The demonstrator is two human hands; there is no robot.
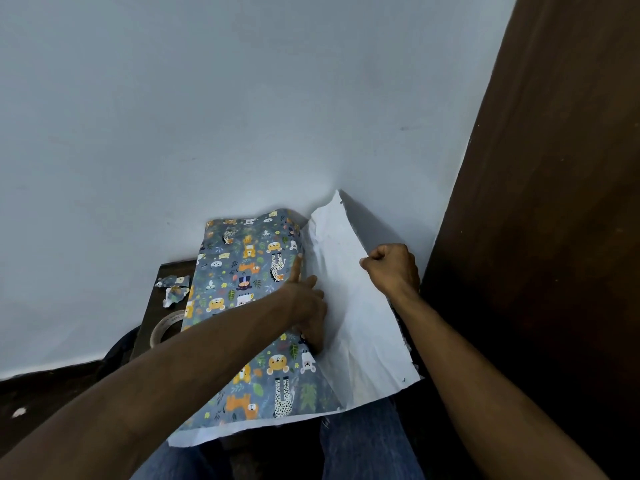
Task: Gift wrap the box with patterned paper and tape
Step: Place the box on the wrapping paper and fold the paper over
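Blue-grey wrapping paper printed with cartoon animals (242, 271) lies folded over the box, which is hidden beneath it. On the right the paper's white underside (346, 289) stands up as a raised flap. My left hand (306, 303) presses straight fingers down along the fold where the printed side meets the white flap. My right hand (389, 268) pinches the flap's right edge and holds it up. A roll of tape (164, 328) sits on the dark stool left of the box.
Torn scraps of the printed paper (175, 289) lie on the small dark stool (152, 306) by the pale wall. A dark wooden panel (554, 202) rises close on the right. My jeans-clad legs (363, 441) are below the paper.
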